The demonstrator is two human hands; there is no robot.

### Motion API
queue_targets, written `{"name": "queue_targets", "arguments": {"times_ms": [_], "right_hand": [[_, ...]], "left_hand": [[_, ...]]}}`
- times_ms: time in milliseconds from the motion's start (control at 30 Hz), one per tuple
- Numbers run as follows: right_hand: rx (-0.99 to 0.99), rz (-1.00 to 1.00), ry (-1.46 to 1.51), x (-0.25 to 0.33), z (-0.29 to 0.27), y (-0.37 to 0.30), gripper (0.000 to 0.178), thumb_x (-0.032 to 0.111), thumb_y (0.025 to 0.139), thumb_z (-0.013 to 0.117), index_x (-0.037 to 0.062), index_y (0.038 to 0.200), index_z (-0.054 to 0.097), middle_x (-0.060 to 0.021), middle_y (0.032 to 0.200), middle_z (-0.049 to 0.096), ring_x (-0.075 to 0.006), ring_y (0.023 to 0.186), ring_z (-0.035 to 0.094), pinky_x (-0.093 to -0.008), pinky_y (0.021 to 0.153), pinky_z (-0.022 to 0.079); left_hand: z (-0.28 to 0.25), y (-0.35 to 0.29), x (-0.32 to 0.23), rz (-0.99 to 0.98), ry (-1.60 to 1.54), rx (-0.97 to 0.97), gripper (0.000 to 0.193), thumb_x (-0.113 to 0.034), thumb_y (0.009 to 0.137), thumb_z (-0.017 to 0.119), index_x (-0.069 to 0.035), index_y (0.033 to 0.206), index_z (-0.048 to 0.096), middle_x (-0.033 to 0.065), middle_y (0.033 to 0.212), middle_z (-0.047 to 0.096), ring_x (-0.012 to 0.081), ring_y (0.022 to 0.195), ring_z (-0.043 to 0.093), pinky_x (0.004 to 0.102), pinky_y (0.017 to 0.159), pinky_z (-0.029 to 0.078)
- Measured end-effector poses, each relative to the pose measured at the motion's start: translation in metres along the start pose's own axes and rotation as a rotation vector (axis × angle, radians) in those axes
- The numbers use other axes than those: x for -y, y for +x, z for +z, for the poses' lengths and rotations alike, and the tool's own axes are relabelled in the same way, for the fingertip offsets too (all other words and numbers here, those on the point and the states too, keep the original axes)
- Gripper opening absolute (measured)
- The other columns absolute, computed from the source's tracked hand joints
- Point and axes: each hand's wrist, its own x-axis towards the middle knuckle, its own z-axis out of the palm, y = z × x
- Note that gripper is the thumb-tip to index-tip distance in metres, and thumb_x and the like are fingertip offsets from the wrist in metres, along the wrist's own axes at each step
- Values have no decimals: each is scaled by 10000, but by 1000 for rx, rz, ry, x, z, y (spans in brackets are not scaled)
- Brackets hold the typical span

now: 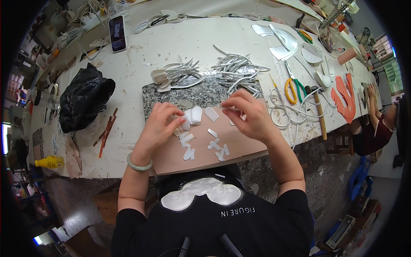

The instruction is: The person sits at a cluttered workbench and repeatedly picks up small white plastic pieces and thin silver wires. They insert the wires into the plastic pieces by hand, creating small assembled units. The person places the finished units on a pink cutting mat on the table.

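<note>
My left hand (162,123) is over the left part of a pinkish-tan board, its fingers bent, with a small gap between thumb and forefinger. Beside its fingertips lie white round-ended pieces (196,115); I cannot tell whether it touches them. My right hand (248,115) hovers over the board's right side with thumb and forefinger drawn together. What they pinch, if anything, is too small to make out. Between the hands rests another round-ended piece (211,113). Small white strips (187,138) are scattered nearer to me on the board (244,143).
Behind the board, silver-grey cords (237,64) lie bunched on a speckled stone slab (156,97). On the right are scissors (291,83), a hammer (317,109) and coral-coloured cutouts (343,100). A black plastic bag (83,98) and a phone (117,34) are left. Someone sits far right.
</note>
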Motion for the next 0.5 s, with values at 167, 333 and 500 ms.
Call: {"name": "queue_targets", "arguments": {"times_ms": [167,333,500], "right_hand": [[93,55,144,11,23,-18,126,74,853,681,32,964,639,-80,910,591,-192,678,639,-295,591,523],[155,115,227,24,52,-17,290,121,807,760,37,1049,623,-72,927,603,-181,755,618,-299,586,479],[84,-96,230,31,85,-14,324,35,764,754,46,1073,658,-84,943,633,-225,779,644,-316,637,523]], "left_hand": [[-3,-24,6,33,89,-34,244,-159,729,790,-44,903,664,61,934,595,267,982,486,356,896,404],[-6,-35,2,-52,6,-59,203,-113,737,791,-36,857,646,25,839,625,174,800,531,297,745,442],[8,-52,-16,-211,-646,-85,118,-83,829,742,-35,887,650,-4,802,665,22,582,489,188,515,387]]}}
